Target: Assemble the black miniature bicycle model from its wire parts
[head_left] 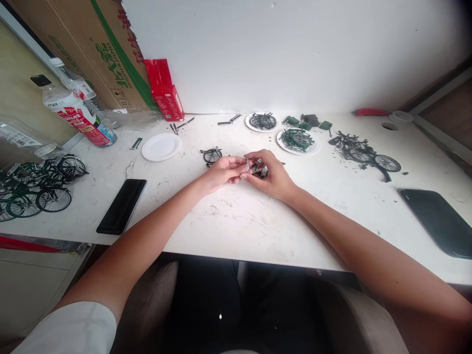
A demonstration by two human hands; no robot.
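My left hand and my right hand meet over the middle of the white table. Between their fingertips they pinch a small silvery-dark model bicycle part, mostly covered by the fingers. Dark bicycle pieces show through the gap under my right hand; I cannot tell whether they are held or lie on the table. Just beyond my left hand lies a black toy bicycle wheel section. Past my right hand stands a paper plate of green bicycle frames.
Several assembled model bicycles crowd the left side, near a phone and a bottle. A white plate and a red box sit behind. Black bicycle parts are heaped right, before a dark flat tray-like object.
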